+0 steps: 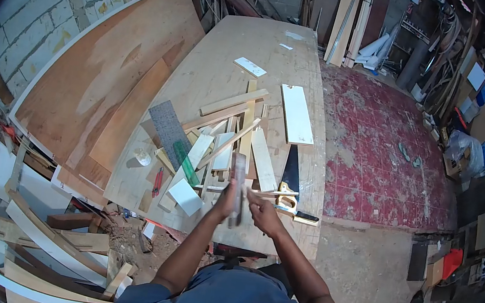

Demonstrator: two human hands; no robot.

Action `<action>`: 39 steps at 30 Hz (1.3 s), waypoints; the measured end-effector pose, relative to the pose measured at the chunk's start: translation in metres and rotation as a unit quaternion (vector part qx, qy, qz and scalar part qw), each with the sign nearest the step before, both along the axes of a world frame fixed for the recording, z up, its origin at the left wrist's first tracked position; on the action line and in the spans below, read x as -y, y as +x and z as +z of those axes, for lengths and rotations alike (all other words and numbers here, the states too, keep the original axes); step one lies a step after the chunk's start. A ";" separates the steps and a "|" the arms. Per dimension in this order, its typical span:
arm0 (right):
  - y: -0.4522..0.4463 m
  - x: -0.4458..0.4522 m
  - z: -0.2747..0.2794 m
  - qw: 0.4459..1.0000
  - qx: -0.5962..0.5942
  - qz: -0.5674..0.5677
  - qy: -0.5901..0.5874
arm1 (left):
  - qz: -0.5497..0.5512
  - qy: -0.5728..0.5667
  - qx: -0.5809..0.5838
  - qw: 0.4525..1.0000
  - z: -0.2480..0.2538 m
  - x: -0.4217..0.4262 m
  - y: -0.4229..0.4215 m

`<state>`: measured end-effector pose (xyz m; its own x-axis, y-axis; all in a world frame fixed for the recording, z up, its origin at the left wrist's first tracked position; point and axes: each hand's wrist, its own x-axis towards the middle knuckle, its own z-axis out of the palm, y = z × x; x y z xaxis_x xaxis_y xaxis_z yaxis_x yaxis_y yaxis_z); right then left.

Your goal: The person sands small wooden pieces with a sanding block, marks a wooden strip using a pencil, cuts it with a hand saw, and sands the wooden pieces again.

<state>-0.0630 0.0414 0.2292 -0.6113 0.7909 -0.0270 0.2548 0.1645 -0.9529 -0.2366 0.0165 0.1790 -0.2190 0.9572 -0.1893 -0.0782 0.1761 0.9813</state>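
My left hand [226,203] is wrapped round a narrow, brownish piece of wood [238,178], held upright over the near part of the table and smeared by motion. Close to its right side is my right hand [265,215], fingers curled closed; what they hold, if anything, I cannot make out. Just right of that hand lies a handsaw [293,164] with a dark blade and a pale yellow handle. A black-handled tool [300,215] rests by the saw handle. Beyond my hands is a pile of wood strips [223,111], and a small white board [185,197] lies to the left.
The large plywood table [255,44] also bears a white board [297,114], a grey abrasive-looking sheet [167,125], a green translucent strip [185,162], red-handled pliers [157,182] and a clear cup [142,157]. Big plywood panels [107,68] lean at the left. Offcuts [56,237] crowd the lower left.
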 end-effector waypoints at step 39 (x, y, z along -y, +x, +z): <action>-0.022 -0.009 -0.015 0.974 -0.147 -0.173 -0.013 | 0.006 0.015 0.038 0.999 0.034 0.013 0.022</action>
